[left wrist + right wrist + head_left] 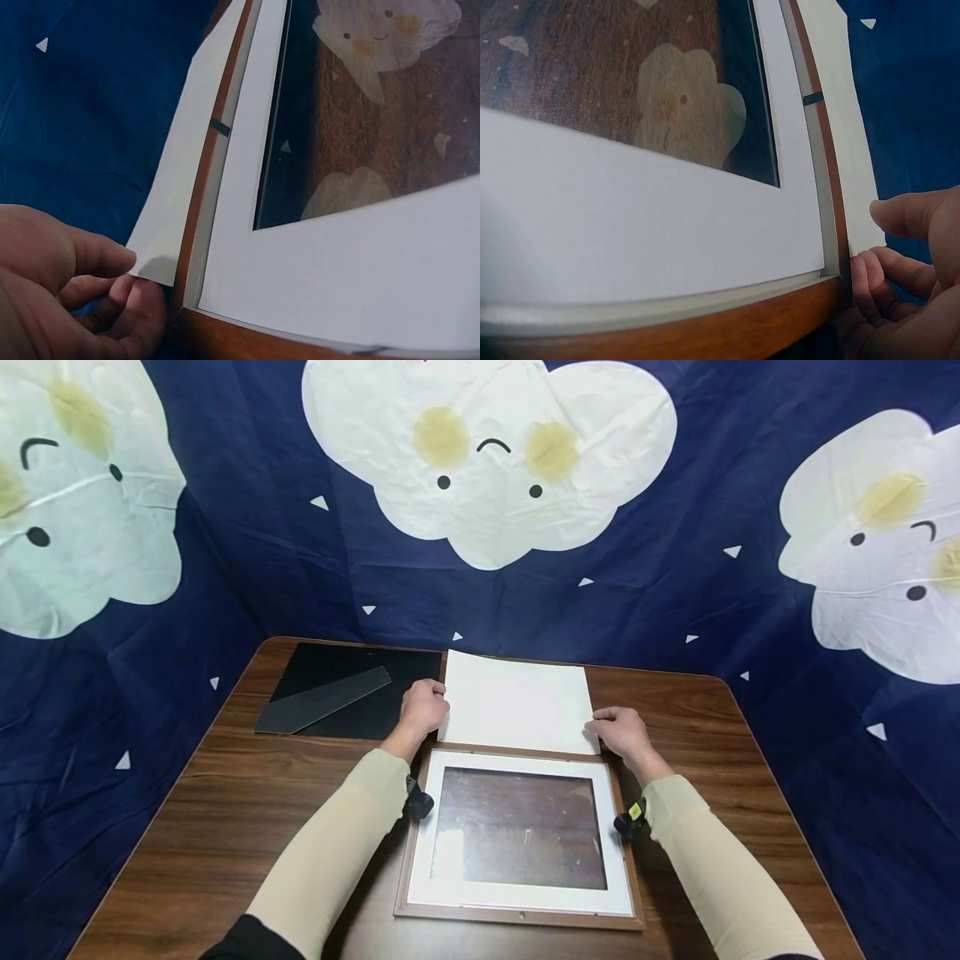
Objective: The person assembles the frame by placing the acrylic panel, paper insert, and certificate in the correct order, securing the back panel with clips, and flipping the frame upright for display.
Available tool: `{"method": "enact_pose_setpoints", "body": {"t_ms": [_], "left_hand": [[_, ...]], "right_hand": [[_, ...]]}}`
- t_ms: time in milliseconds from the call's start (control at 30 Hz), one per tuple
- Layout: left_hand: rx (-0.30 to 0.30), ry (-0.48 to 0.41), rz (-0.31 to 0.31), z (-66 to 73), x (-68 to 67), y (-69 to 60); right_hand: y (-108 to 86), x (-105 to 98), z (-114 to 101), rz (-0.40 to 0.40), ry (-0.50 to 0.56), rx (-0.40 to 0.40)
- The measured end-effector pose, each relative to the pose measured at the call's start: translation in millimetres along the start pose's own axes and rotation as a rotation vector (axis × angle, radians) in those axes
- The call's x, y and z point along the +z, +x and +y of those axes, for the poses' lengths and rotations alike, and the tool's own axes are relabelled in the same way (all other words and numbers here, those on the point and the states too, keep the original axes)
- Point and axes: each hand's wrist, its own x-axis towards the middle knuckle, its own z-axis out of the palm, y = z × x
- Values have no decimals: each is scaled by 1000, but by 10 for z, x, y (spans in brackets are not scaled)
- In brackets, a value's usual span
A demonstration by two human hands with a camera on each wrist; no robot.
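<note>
A white sheet of paper [517,703] lies behind the picture frame, its near edge close to the frame's far side. My left hand [424,706] pinches the sheet's left edge between thumb and fingers, as the left wrist view also shows. On the opposite edge, my right hand [619,730] holds the sheet near its front corner, with thumb above and fingers below. Between my forearms lies the wooden picture frame [517,920], holding a white mat [525,894] around a clear pane [521,827]. Both wrists hang beside the frame's sides.
At the back left lies a black backing board [352,718] with a dark grey strip-like stand [330,697] across it. The wooden table [225,827] meets a dark blue curtain [262,552] printed with white clouds at its back and sides.
</note>
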Motion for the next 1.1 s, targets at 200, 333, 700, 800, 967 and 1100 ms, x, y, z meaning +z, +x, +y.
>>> {"method": "enact_pose_setpoints", "body": {"t_ms": [200, 333, 700, 800, 967, 1100], "left_hand": [[1, -33, 7, -28, 6, 18], [-9, -77, 14, -32, 7, 21], [-22, -140, 45, -31, -6, 23], [-37, -147, 40, -39, -2, 47], [-48, -164, 40, -37, 12, 74], [-45, -170, 47, -4, -12, 67]], "right_hand": [[29, -1, 14, -21, 42, 3], [40, 0, 19, -40, 83, 18], [30, -39, -10, -36, 140, 15], [26, -43, -20, -31, 156, 31], [26, -20, -54, -35, 149, 30], [32, 4, -83, -29, 153, 17]]}}
